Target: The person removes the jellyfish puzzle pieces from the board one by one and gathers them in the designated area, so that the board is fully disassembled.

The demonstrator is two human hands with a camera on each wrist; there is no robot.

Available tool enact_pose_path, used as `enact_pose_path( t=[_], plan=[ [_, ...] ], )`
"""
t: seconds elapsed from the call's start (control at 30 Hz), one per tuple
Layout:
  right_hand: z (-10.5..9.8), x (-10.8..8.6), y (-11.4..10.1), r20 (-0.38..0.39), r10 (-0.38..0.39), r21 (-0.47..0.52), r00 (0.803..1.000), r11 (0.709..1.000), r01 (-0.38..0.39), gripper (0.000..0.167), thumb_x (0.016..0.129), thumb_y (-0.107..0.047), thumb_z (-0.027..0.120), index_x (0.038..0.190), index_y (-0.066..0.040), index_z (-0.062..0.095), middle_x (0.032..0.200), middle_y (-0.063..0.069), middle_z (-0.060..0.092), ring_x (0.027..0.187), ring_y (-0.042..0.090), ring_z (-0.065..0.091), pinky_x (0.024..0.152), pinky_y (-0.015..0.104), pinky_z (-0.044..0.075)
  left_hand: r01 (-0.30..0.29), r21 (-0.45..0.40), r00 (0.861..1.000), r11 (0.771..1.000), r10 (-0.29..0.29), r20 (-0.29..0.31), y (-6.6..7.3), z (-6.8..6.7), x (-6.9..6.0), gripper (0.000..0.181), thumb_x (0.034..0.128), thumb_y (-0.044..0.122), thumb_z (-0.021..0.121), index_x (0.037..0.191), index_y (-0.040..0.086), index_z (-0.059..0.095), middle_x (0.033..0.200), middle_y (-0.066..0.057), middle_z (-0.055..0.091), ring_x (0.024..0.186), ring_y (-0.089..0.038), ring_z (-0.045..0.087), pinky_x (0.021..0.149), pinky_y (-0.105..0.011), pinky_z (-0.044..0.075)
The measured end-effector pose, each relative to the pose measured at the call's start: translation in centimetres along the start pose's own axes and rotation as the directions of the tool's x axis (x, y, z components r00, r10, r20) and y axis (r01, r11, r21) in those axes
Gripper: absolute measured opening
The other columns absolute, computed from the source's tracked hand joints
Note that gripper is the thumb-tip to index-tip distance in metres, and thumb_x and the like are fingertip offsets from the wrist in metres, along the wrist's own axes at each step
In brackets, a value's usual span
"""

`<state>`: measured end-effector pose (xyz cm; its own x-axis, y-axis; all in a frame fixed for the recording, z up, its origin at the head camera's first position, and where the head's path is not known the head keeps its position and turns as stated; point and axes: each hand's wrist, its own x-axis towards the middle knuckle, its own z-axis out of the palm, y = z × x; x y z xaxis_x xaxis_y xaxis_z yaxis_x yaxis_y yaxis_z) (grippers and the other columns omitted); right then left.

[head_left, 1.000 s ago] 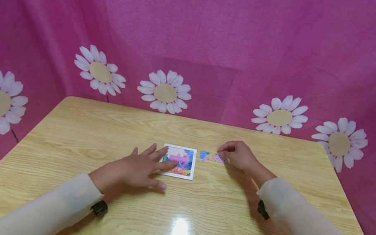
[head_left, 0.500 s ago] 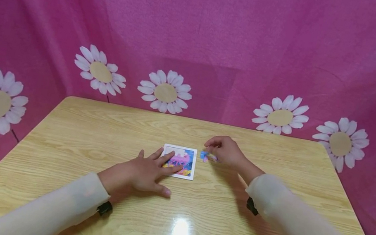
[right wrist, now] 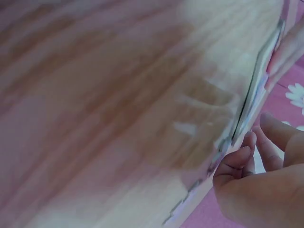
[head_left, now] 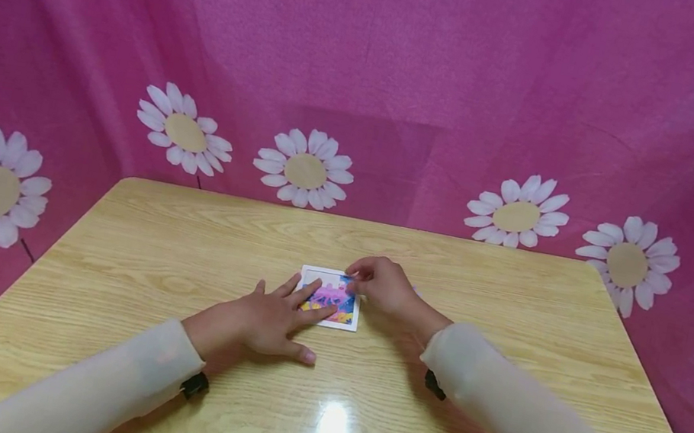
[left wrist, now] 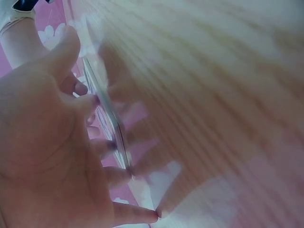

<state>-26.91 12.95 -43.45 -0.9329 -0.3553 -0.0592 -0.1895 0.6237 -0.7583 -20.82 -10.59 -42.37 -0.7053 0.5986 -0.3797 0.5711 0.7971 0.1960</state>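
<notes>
A white-framed jigsaw puzzle (head_left: 328, 324) with a pink, blue and yellow picture lies on the table; its upper left part shows bare white. My left hand (head_left: 266, 318) rests flat with spread fingers on the puzzle's left and lower part, its thumb on the table. At the upper right corner of the frame, my right hand (head_left: 380, 284) pinches a small blue-and-pink puzzle piece (head_left: 345, 286), mostly hidden by the fingers. In the right wrist view, the thumb and curled fingers (right wrist: 244, 151) are close to the frame's edge.
A loose puzzle piece (right wrist: 185, 204) lies flat on the table, right of the frame, mostly hidden by the right hand in the head view. The wooden table (head_left: 142, 234) reaches a pink curtain (head_left: 375, 59) with white daisies. Light glares off the tabletop in front.
My right hand has moved left from the loose pieces to the frame's upper right corner. My left hand first shifted slightly right, then stayed on the puzzle.
</notes>
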Motion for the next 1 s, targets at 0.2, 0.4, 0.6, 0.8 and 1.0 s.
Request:
enact_pose_path(
  t=[0.2,0.4,0.6,0.8,1.0],
  plan=[
    [1.0,0.2,-0.1,0.012,-0.002,-0.054,1.0,0.999,0.003,0.015,0.092,-0.006,0.077,0.107,-0.007,0.077,0.086,0.003,0.065,0.082,0.015,0.056,0.078,0.029,0.046,0.001,0.0,1.0,1.0,-0.001,0.007,0.1,-0.1,0.0,0.086,0.0918,0.077,0.051,0.164,0.046,0.015,0.175,-0.003,-0.001,0.159,-0.039,-0.005,0.112,-0.08,0.016],
    [1.1,0.3,-0.4,0.019,-0.023,-0.12,1.0,0.992,0.026,0.007,0.092,-0.005,0.077,0.099,-0.007,0.077,0.082,0.001,0.062,0.079,0.014,0.055,0.076,0.029,0.045,-0.002,0.006,1.0,1.0,0.002,0.01,0.1,-0.2,-0.2,0.085,0.0925,0.076,0.052,0.164,0.046,0.016,0.175,-0.004,-0.001,0.159,-0.039,-0.005,0.112,-0.079,0.016],
    [1.2,0.5,-0.7,0.034,-0.016,-0.144,0.999,0.989,0.021,0.006,0.091,-0.003,0.077,0.095,-0.007,0.075,0.08,0.0,0.059,0.078,0.013,0.053,0.075,0.028,0.043,-0.005,0.011,1.0,1.0,0.005,0.009,0.1,-0.2,-0.2,0.085,0.0927,0.076,0.052,0.164,0.046,0.016,0.175,-0.004,-0.001,0.159,-0.039,-0.005,0.112,-0.08,0.016],
    [1.3,0.5,-0.8,0.02,-0.022,-0.194,1.0,0.981,0.026,0.009,0.089,-0.003,0.079,0.092,-0.01,0.075,0.088,0.003,0.059,0.086,0.017,0.052,0.08,0.032,0.044,-0.005,0.005,1.0,1.0,0.005,0.01,0.1,-0.2,-0.2,0.085,0.0924,0.076,0.052,0.164,0.046,0.016,0.175,-0.004,-0.001,0.159,-0.039,-0.005,0.112,-0.08,0.016],
    [1.3,0.4,-0.9,-0.017,-0.056,-0.236,0.998,0.97,0.05,0.011,0.086,-0.004,0.082,0.089,-0.012,0.075,0.102,0.008,0.06,0.101,0.024,0.055,0.093,0.039,0.046,0.0,0.005,1.0,1.0,0.0,0.011,0.0,-0.2,-0.1,0.085,0.0917,0.077,0.052,0.163,0.047,0.016,0.175,-0.002,-0.001,0.159,-0.039,-0.005,0.113,-0.079,0.016]
  ],
)
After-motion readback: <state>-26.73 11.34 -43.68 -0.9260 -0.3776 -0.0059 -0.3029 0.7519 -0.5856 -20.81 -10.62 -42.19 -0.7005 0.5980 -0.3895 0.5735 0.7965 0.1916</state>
